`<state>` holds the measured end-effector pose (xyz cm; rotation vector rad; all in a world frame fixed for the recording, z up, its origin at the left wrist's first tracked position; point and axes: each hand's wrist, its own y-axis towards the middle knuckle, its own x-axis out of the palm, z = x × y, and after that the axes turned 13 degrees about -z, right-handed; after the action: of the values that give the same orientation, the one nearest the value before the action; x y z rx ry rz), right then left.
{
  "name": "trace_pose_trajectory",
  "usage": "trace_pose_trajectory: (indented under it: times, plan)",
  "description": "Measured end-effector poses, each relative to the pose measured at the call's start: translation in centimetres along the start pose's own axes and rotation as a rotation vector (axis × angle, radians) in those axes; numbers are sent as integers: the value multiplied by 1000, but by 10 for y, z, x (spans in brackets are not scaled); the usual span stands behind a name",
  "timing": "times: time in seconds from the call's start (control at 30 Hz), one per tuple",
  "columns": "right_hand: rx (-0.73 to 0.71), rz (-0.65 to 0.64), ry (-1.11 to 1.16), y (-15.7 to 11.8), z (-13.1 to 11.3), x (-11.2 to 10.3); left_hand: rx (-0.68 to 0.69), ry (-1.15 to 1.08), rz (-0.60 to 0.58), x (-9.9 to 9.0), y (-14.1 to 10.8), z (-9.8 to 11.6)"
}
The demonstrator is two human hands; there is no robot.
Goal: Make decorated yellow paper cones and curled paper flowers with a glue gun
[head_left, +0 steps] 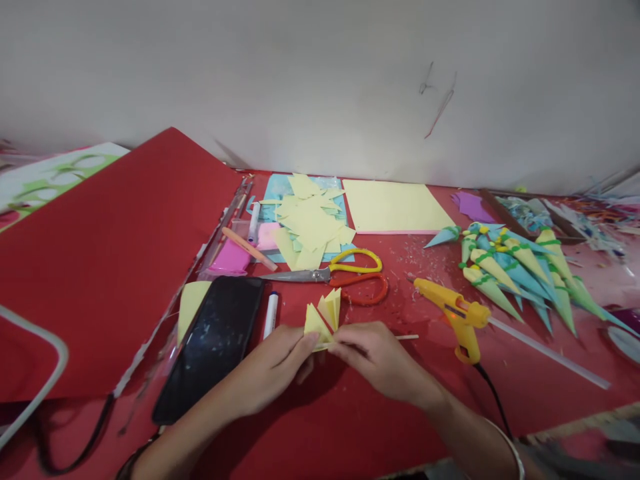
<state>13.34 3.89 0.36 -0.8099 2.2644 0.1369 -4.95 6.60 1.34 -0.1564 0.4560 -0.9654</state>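
Observation:
My left hand (285, 353) pinches the left side of a folded pale yellow paper (317, 323), whose pointed folds stand up like a fan. On its right edge, the fingers of my right hand (380, 357) are closed. A thin pale stick (407, 337) sticks out to the right from behind my right hand. Scissors (320, 275) with one yellow and one red handle lie just beyond the hands. A yellow glue gun (457, 317) rests to the right, and a white marker (271, 313) lies beside my left hand.
A black phone (210, 350) and large red sheet (115, 267) are at left. Yellow paper pieces (315, 223) are piled near the wall, beside a yellow sheet (397, 207). Green, blue and yellow paper cones (520, 270) and a clear glue stick (550, 353) lie at right.

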Motion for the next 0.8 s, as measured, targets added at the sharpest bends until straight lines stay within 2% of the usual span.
trace_pose_trajectory:
  times: [0.17,0.33,0.53,0.67,0.8]
  plan:
    - [-8,-27,87,-1,-2,-5,134,170,-10,-1,3,-4]
    - [-19,-50,87,-2,-1,-5,124,188,3,0,5,-8]
    - [-54,-95,64,-2,-1,-4,118,203,-82,1,2,-6]
    - [-71,-67,-107,-2,-1,0,109,158,-60,1,3,-7]
    - [-100,94,-429,0,1,9,17,40,-16,2,4,-7]
